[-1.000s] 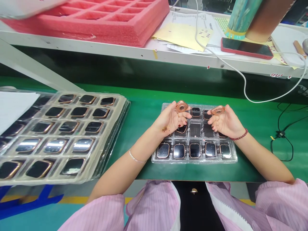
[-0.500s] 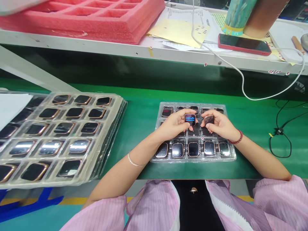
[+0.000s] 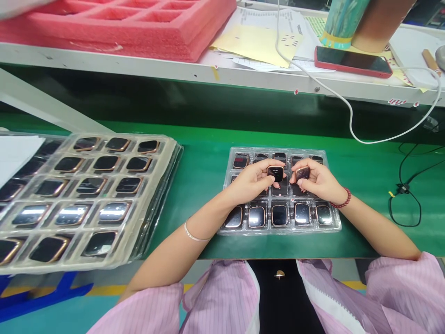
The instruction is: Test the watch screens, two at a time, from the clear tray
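My left hand (image 3: 257,179) grips a smartwatch body (image 3: 276,173) with a gold rim, its thumb on the lower edge of the dark screen, which shows small faint marks. Another smartwatch body (image 3: 302,173), with a dim dark face, is held by my right hand (image 3: 314,178) between thumb and fingers. Both hands hover over a clear plastic tray (image 3: 280,231) whose pockets hold more strapless watch bodies, such as a watch (image 3: 279,215) in the front row. The hands and wrists hide part of the middle rows.
At left stands a stack of trays (image 3: 137,218) full of watches, with white paper (image 3: 19,155) beside it. The shelf (image 3: 156,72) above carries pink foam (image 3: 194,39), papers, a phone (image 3: 352,62) and a hanging white cable (image 3: 351,125). Black cables (image 3: 403,190) lie at right.
The blue bars on the left-hand watch's screen have gone; the screen is now dark with small faint marks. That watch has tilted slightly. My right hand has hardly moved.
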Available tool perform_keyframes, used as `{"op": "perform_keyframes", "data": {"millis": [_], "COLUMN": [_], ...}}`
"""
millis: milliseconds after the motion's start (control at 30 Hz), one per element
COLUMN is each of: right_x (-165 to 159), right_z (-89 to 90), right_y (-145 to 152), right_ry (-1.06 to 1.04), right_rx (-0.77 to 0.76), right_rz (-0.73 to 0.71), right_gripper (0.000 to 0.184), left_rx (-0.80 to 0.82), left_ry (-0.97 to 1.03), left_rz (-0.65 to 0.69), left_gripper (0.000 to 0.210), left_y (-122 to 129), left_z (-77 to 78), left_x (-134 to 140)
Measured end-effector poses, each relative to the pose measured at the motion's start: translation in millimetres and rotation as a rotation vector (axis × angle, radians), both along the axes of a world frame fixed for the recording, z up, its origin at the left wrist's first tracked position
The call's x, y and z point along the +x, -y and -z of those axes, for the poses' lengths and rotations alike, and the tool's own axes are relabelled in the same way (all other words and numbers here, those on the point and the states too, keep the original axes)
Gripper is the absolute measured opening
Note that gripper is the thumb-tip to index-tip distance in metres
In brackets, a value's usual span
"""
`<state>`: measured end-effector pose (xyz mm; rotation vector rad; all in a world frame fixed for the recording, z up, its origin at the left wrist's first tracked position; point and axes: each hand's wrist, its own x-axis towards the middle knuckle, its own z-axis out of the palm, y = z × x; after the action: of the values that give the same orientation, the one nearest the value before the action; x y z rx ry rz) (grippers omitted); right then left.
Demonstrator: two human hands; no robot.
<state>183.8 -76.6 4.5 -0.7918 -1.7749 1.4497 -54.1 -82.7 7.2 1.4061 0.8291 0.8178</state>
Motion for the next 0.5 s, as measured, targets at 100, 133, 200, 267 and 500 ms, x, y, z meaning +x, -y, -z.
{"op": "perform_keyframes", "data": {"millis": [100,133,200,267,500], "right_x": [-0.1,-0.1,0.0,0.0,0.1], "right_z": [0.6,0.8,1.3,1.7,1.6], "right_y": [-0.1,-0.1,-0.2,0.0,0.0], "right_ry": [0.004,0.009,0.013,0.007,-0.003], "right_rx": [-0.008,-0.012,-0.017,-0.013,-0.002], "right_rz": [0.003,0.005,0.008,0.007,0.013], "right_gripper": [0.028,0.028,0.027,0.028,0.029], "left_rx": [0.004,0.001,-0.004,-0.001,-0.015], "left_ry": [0.0,-0.003,-0.009,-0.004,0.021], "left_rz": [0.003,0.001,-0.004,-0.004,0.001], "left_gripper": [0.037,0.037,0.037,0.039,0.041], "left_y": [-0.1,-0.1,0.0,0.3,1.6], "left_z": [0.2,0.3,0.2,-0.3,-2.0], "left_x": [-0.3,-0.3,-0.3,-0.1,0.6]}}
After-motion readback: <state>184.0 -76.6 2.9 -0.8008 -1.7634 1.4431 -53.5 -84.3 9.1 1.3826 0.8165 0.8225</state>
